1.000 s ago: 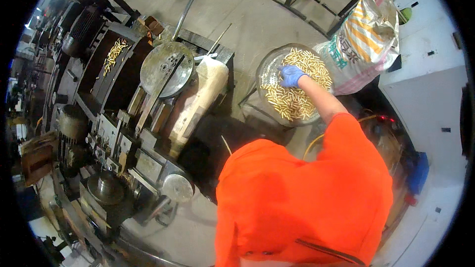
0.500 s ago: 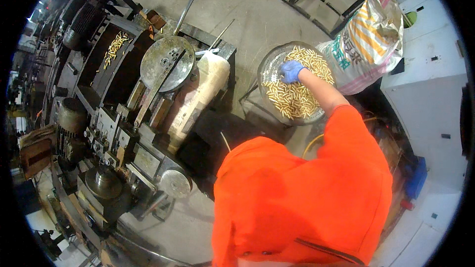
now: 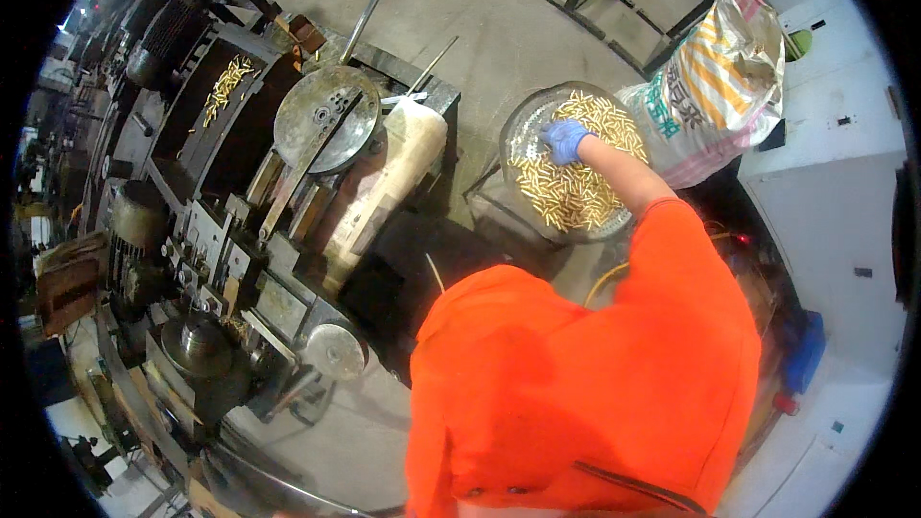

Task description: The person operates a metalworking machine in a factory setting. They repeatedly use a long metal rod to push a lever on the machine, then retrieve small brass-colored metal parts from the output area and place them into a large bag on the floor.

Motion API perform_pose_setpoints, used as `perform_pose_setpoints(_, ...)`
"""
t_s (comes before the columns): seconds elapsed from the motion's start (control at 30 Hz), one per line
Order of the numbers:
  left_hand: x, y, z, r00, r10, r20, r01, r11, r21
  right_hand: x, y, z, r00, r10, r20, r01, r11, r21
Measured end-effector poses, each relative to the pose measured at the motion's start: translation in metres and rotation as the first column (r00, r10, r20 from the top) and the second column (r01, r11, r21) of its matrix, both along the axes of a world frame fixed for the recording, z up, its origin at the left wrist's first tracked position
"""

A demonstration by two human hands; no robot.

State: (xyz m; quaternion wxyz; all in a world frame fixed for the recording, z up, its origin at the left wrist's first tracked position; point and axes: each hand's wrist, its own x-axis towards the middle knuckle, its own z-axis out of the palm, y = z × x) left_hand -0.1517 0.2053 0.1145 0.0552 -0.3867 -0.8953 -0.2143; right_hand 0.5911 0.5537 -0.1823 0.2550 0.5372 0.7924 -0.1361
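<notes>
At the far left, a dark metal machine [image 3: 206, 235] carries a trough with a small heap [image 3: 225, 91] of brass-coloured bits, the heap running slantwise from upper right to lower left. Next comes a round metal disc [image 3: 326, 122] with a flat bar lying obliquely across it, then a pale stained cover [image 3: 389, 187], its length on a similar slant. Further right sits a round metal basin [image 3: 524, 127], where the brass-coloured pieces [image 3: 568, 194] lie jumbled; each is short and rod-like, and their long axes point every way (the ends are too small to tell apart). The blue-gloved right hand [image 3: 564, 139] reaches in, its fingers aimed left, at the border of pieces and bare metal; whether they are spread or pinching a piece, I cannot tell. The forearm [image 3: 624, 176] crosses the basin's right part, hiding some pieces. Just beyond stands a tall woven sack [image 3: 705, 96], near a white wall [image 3: 835, 221].
</notes>
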Motion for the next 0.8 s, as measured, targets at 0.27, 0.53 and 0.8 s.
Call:
perform_pose_setpoints(0.27,0.011,-0.002,0.0,1.0,-0.006,0.016,0.005,1.0,0.023,-0.02,0.007,0.002,1.0,-0.008,0.028,0.006,0.996,0.085)
perform_pose_setpoints(0.53,0.022,-0.007,0.002,0.999,0.01,0.033,-0.011,0.999,0.039,-0.045,0.023,0.011,0.993,-0.025,0.119,0.019,0.999,0.051)
perform_pose_setpoints(0.8,0.048,-0.003,0.008,0.996,-0.012,0.093,0.003,0.995,0.103,-0.042,0.014,0.043,0.949,-0.279,-0.147,0.303,0.935,0.184)
